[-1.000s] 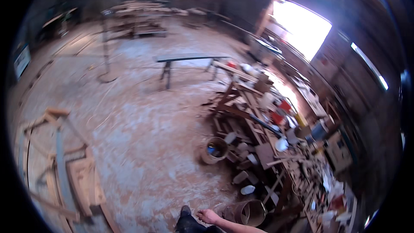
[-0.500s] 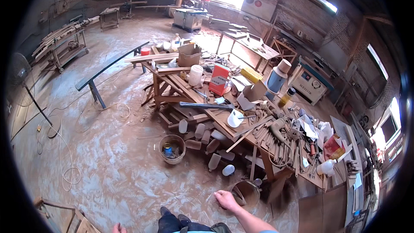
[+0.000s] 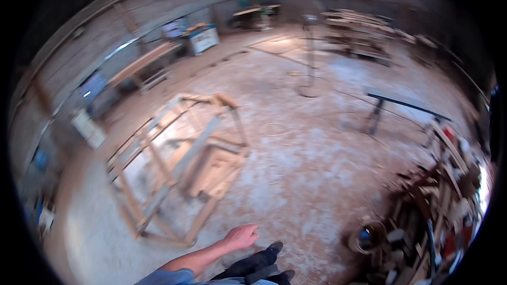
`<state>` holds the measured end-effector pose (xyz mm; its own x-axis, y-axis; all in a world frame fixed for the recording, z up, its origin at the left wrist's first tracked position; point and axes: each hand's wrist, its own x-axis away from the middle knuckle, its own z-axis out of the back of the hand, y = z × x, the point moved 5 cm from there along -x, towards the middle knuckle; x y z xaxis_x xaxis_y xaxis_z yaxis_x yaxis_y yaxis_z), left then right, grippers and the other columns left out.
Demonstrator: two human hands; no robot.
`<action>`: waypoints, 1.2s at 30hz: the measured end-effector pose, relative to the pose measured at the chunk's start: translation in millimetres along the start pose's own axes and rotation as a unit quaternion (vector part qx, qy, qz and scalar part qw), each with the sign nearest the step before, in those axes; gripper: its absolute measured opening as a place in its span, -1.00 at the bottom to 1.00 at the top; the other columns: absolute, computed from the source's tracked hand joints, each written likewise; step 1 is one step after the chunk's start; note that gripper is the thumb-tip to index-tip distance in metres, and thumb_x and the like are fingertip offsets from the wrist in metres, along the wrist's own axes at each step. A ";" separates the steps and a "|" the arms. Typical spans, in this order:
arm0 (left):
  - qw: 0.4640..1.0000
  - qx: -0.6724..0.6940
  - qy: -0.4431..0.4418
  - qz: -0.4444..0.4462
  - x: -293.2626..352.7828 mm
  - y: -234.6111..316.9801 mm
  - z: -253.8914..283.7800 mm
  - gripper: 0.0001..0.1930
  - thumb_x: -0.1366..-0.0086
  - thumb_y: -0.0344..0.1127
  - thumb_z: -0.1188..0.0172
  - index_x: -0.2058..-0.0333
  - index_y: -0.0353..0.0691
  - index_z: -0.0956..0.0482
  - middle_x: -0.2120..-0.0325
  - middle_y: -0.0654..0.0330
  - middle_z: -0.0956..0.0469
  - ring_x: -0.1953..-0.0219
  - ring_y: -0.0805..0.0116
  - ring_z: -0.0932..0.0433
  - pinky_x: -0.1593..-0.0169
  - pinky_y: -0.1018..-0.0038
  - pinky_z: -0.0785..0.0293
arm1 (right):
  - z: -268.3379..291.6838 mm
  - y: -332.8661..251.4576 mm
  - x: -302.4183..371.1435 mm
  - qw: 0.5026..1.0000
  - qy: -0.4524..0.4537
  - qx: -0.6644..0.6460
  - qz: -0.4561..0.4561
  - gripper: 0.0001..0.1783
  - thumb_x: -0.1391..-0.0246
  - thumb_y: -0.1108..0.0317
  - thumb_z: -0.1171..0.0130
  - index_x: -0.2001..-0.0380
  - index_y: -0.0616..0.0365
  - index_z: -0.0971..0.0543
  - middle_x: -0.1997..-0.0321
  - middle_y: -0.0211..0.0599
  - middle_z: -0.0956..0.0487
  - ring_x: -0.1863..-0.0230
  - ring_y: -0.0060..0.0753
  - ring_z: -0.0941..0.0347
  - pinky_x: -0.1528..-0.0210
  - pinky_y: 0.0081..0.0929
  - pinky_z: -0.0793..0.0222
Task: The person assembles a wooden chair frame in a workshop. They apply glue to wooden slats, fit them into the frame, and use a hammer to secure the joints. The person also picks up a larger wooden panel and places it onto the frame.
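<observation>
Left hand (image 3: 243,236) farther into view, loosely curled, hold too blurred to tell, wooden frame (image 3: 193,152) ahead-left, apart

Ahead and to the right of the left hand (image 3: 242,236), the floor (image 3: 301,179) offers a wide open lane, hemmed on the left by a wooden frame (image 3: 195,150) (its rails leave gaps to reach through) and on the right by a jumbled wood heap (image 3: 417,221) with a bucket (image 3: 355,241) at its left edge. Farther off, a fan stand (image 3: 310,47) and a narrow bench (image 3: 406,104) stand in the way, well apart, with passable room between.
</observation>
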<state>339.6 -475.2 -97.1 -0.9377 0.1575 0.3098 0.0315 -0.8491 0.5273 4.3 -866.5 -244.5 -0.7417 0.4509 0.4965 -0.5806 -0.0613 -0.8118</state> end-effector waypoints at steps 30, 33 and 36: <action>0.488 0.559 0.453 0.494 241.7 -622.3 177.0 -0.35 -0.35 0.07 0.02 -0.13 -0.45 -0.31 -0.10 -0.12 -0.39 -0.15 0.06 -0.36 -0.13 0.24 -0.32 | -324.6 -150.9 56.6 0.931 -0.260 0.237 -0.094 -0.58 -0.20 0.19 -0.01 0.08 0.38 -0.44 0.23 -0.09 -0.44 0.29 -0.25 -0.42 0.30 -0.34 -0.39; 0.468 0.569 0.467 0.489 237.3 -640.8 168.7 -0.36 -0.36 0.09 0.06 -0.10 -0.46 -0.35 -0.08 -0.11 -0.41 -0.14 0.07 -0.37 -0.11 0.23 -0.32 | -335.4 -158.3 61.5 0.930 -0.259 0.243 -0.095 -0.57 -0.20 0.19 -0.01 0.06 0.39 -0.43 0.19 -0.06 -0.43 0.28 -0.24 -0.42 0.28 -0.34 -0.40; 0.477 0.504 0.499 0.519 249.6 -659.1 165.3 -0.37 -0.36 0.11 0.08 -0.03 -0.46 -0.41 0.01 -0.09 -0.48 -0.06 0.07 -0.44 -0.08 0.25 -0.35 | -342.3 -160.4 60.7 0.926 -0.268 0.250 -0.094 -0.55 -0.20 0.19 0.00 0.03 0.40 -0.41 0.15 -0.04 -0.43 0.26 -0.23 -0.42 0.26 -0.34 -0.40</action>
<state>142.0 207.1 -236.5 0.0824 -0.8291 0.5530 0.3376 0.5454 0.7672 167.3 -524.4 -189.3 -0.5934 -0.0026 0.8049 -0.7004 -0.4911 -0.5180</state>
